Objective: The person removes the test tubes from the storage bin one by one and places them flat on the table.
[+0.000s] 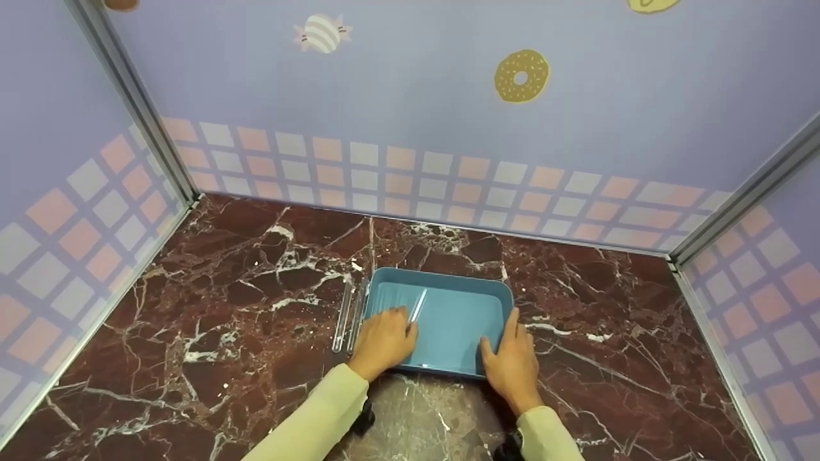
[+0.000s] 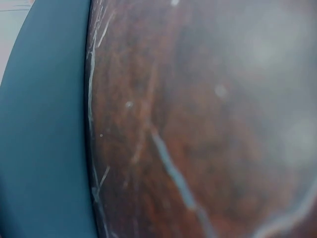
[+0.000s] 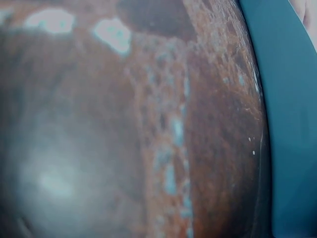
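A shallow blue tray [image 1: 458, 320] rests on the dark red marbled surface, and its outer wall [image 2: 44, 129] fills the side of the left wrist view. Over the tray's left part, my left hand [image 1: 383, 339] has its fingers curled at the near end of a clear test tube [image 1: 419, 303], which slants away across the tray floor. At the right side my right hand [image 1: 512, 362] grips the tray wall, thumb inside and fingers outside. Two more clear tubes, one of them a round-ended tube [image 1: 343, 317], lie side by side just left of the tray.
The marbled surface [image 1: 256, 346] spreads around the tray. A lavender back wall [image 1: 416, 96] with a pink and white check band stands behind it. Side panels, including the right panel [image 1: 781, 256], meet it at grey metal corner posts.
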`<state>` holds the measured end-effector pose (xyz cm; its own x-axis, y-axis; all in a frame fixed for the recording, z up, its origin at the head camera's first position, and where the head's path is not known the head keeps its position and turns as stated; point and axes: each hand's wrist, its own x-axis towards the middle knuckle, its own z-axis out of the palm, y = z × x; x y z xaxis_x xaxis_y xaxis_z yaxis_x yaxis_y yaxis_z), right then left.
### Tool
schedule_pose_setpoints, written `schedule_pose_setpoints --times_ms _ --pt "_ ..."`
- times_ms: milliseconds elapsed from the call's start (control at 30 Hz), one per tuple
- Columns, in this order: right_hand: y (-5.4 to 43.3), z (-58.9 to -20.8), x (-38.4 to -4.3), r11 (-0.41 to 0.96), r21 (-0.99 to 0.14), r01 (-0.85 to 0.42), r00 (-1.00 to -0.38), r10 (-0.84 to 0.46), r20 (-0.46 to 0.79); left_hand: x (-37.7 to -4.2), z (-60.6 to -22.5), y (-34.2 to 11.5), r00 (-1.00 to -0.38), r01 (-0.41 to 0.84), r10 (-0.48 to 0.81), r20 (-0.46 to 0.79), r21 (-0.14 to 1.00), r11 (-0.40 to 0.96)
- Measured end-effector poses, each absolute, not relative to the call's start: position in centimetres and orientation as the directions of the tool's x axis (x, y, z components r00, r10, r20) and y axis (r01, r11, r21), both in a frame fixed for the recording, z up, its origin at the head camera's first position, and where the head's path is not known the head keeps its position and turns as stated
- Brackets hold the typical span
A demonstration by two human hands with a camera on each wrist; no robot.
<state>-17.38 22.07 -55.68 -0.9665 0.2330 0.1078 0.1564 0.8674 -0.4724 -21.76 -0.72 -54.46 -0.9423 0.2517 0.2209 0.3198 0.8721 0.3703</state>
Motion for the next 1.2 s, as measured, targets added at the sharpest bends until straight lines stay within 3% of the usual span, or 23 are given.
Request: schedule_pose_setpoints --times_ms 467,667,1200 --pt "21.91 -55.77 -17.05 0.859 -0.482 0.173 -0.968 0.238 0.077 -21.33 -54.37 -0.92 -0.945 0.318 0.260 0.201 0.365 0.875" --pt "22.01 -55.70 -17.07 0.864 -0.476 0.165 -0.970 0.230 0.081 -21.38 -54.35 -0.83 -0.932 0.340 0.261 0.253 0.358 0.870" --pt "22.11 -55.68 -17.44 0.862 -0.475 0.177 -0.969 0.236 0.067 -21.59 -53.92 -1.00 -0.947 0.310 0.233 0.221 0.442 0.842"
